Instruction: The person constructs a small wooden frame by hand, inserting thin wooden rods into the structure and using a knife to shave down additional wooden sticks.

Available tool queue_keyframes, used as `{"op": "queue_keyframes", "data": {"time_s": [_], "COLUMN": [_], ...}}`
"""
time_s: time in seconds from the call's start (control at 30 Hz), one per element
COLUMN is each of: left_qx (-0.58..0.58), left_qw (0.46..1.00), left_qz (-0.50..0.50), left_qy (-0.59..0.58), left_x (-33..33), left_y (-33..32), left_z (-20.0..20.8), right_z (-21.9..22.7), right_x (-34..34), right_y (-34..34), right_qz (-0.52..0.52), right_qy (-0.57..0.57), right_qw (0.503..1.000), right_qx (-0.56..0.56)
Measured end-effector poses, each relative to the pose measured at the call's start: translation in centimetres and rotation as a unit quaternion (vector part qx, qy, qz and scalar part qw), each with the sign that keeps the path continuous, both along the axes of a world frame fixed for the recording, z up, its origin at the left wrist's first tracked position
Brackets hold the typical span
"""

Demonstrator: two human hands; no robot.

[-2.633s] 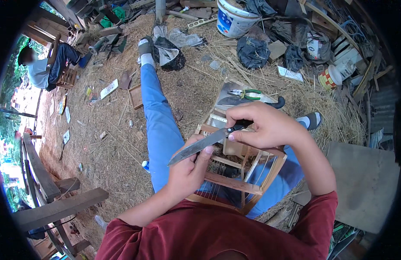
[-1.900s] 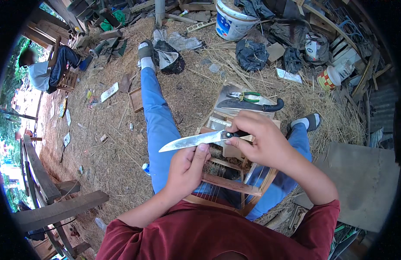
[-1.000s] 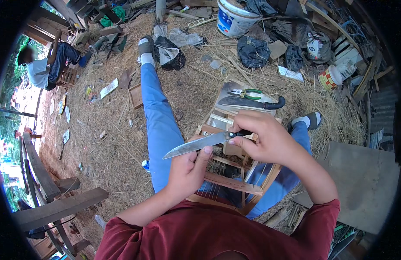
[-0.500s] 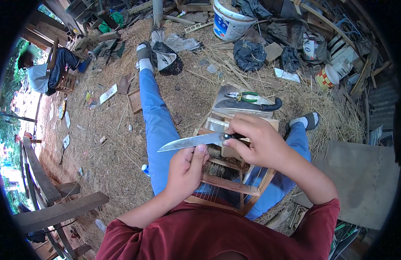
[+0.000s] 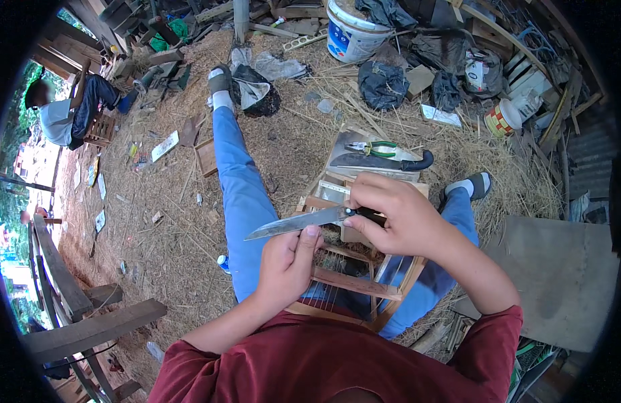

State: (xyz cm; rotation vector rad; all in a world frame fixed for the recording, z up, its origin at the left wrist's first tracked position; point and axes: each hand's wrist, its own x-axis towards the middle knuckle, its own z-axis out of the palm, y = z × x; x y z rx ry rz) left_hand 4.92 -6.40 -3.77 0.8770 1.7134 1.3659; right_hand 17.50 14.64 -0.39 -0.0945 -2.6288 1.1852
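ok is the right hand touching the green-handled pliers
Apart: the head view shows the dark blade of the large knife lying between the right hand and the green-handled pliers, with a plain gap.

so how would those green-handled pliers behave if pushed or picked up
The pliers would probably feel heavy for their size, since they look partly metal. They seem unlikely to roll, lying flat and splayed. A push could nudge the large knife close beside them.
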Motion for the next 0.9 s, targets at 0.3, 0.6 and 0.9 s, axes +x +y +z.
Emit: {"op": "queue_keyframes", "data": {"time_s": [0.3,0.6,0.9], "left_qx": [0.032,0.002,0.024], "left_qw": [0.999,0.999,0.998], "left_qz": [0.024,0.021,0.049], "left_qy": [0.024,0.040,-0.020], "left_x": [0.1,0.0,0.3], "left_y": [0.2,-0.2,0.4], "left_z": [0.2,-0.9,-0.2], "right_z": [0.7,0.6,0.6], "right_x": [-0.1,-0.3,0.0], "right_y": [0.1,-0.1,-0.3], "right_qz": [0.006,-0.004,-0.040], "right_qy": [-0.025,-0.021,0.016], "right_qw": [1.000,1.000,0.998], "right_qx": [-0.001,0.021,0.049]}}
